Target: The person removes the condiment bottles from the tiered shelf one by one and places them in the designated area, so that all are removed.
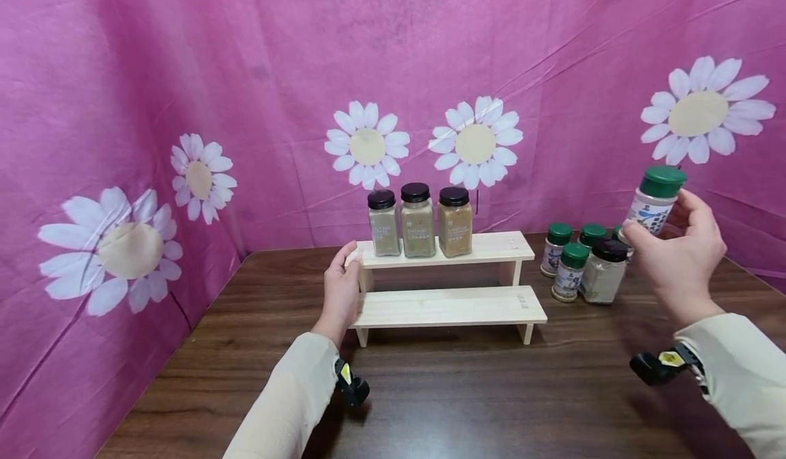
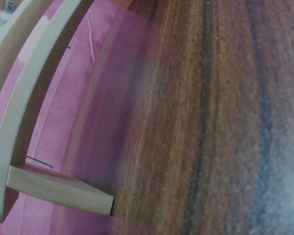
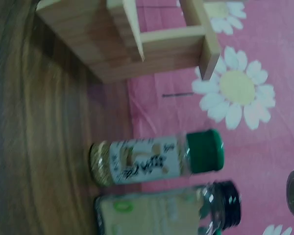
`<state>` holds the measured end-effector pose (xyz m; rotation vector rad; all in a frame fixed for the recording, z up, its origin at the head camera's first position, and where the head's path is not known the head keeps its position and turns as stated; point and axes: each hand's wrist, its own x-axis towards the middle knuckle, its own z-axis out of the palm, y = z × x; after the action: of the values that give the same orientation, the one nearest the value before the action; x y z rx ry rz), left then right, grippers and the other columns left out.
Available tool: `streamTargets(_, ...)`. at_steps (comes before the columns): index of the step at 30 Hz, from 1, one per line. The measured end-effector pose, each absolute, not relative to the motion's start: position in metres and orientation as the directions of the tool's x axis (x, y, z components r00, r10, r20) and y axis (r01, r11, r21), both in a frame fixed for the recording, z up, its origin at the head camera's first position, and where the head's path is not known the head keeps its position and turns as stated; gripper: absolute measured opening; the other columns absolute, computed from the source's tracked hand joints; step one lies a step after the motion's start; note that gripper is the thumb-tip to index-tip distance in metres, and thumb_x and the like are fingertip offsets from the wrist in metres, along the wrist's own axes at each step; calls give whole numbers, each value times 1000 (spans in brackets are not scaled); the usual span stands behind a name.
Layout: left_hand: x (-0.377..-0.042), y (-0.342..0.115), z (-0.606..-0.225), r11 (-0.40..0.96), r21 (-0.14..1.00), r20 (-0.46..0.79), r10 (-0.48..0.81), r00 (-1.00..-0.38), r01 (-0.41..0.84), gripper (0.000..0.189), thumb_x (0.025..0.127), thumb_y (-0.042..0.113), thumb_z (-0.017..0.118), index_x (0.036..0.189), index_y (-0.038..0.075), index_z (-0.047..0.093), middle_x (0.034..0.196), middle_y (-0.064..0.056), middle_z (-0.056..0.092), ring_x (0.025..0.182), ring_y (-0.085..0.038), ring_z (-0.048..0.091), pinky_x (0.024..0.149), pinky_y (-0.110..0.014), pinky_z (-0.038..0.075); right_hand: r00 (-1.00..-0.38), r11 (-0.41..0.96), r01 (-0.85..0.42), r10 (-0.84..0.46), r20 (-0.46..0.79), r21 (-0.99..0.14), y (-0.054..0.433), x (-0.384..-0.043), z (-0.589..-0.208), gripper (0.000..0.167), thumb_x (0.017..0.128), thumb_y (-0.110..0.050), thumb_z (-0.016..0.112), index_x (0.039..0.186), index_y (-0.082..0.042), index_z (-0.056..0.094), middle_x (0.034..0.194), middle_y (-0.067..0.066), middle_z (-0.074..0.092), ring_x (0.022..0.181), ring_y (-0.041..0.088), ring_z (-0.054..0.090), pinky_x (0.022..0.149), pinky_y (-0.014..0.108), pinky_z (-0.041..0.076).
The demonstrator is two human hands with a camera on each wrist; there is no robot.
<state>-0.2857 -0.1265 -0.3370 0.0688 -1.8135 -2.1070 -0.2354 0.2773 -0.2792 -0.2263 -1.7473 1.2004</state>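
Observation:
My right hand (image 1: pixel 688 261) grips a green-capped spice shaker (image 1: pixel 652 203) with a white label, lifted above the table at the right and slightly tilted. My left hand (image 1: pixel 341 292) holds the left end of a two-tier wooden rack (image 1: pixel 451 307), its fingers at the upper board. On that upper board stand three square glass jars with black lids: a left one (image 1: pixel 385 230), a middle one (image 1: pixel 419 227) and a right one (image 1: pixel 455 227). The lower board bears nothing. In the left wrist view the rack (image 2: pixel 61 191) shows but no hand.
Right of the rack, several green-capped shakers (image 1: pixel 568 280) cluster around a black-lidded jar (image 1: pixel 603 278). In the right wrist view a shaker (image 3: pixel 147 160) stands beside that jar (image 3: pixel 157 215). A pink flowered cloth (image 1: pixel 276 104) hangs behind the dark wooden table (image 1: pixel 467 397).

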Motion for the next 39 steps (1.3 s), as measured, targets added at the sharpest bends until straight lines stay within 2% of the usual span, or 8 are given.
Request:
streamTargets(3, -285, -126, -337, -112, 965, 195, -305, -932, 238, 38, 90, 1, 47, 127, 6, 55, 119, -10, 55, 81, -6, 50, 69, -15, 44, -515, 505, -315, 620, 592, -803, 285, -235, -287, 58, 71, -7, 71, 124, -22, 55, 92, -23, 50, 79, -10, 50, 72, 5, 41)
streamTargets(9, -284, -125, -339, -126, 963, 188, -313, -931, 237, 38, 90, 1, 48, 126, 7, 55, 82, -2, 52, 61, -4, 46, 56, -15, 41, -545, 514, -192, 653, 526, -836, 301, -233, -307, 61, 74, -11, 70, 129, -24, 49, 90, -28, 43, 79, -14, 43, 71, 5, 36)
streamTargets(12, -285, -124, -340, -142, 961, 184, -307, -934, 236, 38, 90, 1, 48, 126, 7, 55, 75, 2, 47, 55, -3, 42, 51, -15, 38, -568, 507, -139, 662, 488, -850, 308, -233, -315, 63, 74, -12, 70, 131, -25, 46, 88, -29, 41, 79, -15, 41, 73, 4, 35)
streamTargets(19, -285, -124, -339, -144, 959, 193, -304, -933, 245, 37, 89, 1, 49, 125, 6, 55, 72, 4, 46, 54, -3, 41, 51, -15, 38, -605, 517, -90, 650, 459, -851, 321, -237, -330, 63, 74, -10, 69, 131, -21, 45, 87, -29, 39, 76, -18, 39, 75, 1, 35)
streamTargets(24, -285, -124, -339, -137, 959, 196, -305, -932, 246, 37, 89, 1, 49, 125, 6, 55, 70, 4, 43, 54, -2, 40, 51, -15, 37, -673, 472, -55, 633, 382, -880, 331, -238, -338, 62, 74, -9, 70, 130, -23, 45, 87, -29, 39, 75, -18, 40, 71, -1, 34)
streamTargets(32, -286, -125, -340, -132, 957, 206, -317, -926, 258, 37, 89, 1, 49, 125, 6, 56, 80, 2, 50, 62, -2, 46, 55, -15, 40, -795, 574, -91, 450, 407, -814, 347, -238, -356, 57, 78, -19, 72, 124, -32, 39, 87, -32, 37, 72, -24, 37, 65, -3, 30)
streamTargets(34, -286, -125, -340, -129, 958, 206, -319, -925, 258, 37, 89, 0, 49, 125, 6, 56, 79, 3, 50, 62, -3, 46, 55, -15, 40, -812, 582, -84, 430, 394, -809, 350, -238, -359, 58, 78, -20, 72, 125, -27, 40, 89, -29, 38, 71, -25, 36, 63, -3, 31)
streamTargets(39, -285, -126, -340, -129, 958, 204, -319, -926, 255, 37, 89, 1, 49, 125, 7, 56, 65, 3, 43, 55, -4, 43, 50, -16, 39, -843, 628, -33, 400, 359, -778, 353, -241, -365, 73, 79, -25, 72, 135, 2, 33, 99, -7, 48, 71, -25, 33, 60, -1, 32)
